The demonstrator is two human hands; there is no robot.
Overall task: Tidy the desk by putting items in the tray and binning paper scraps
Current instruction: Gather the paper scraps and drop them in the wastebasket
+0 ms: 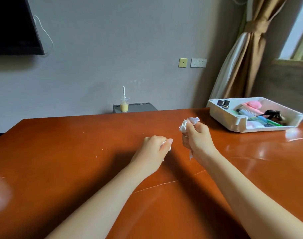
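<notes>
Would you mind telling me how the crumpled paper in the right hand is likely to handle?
The crumpled paper bulges out of the gripping right hand, so it is probably soft and light. A strip dangles below that hand, so pieces might slip free.

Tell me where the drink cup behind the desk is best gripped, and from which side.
Probably around the middle of the drink cup, approached level from the front. It stands upright with a straw sticking up from its top, so coming down from above looks awkward.
</notes>
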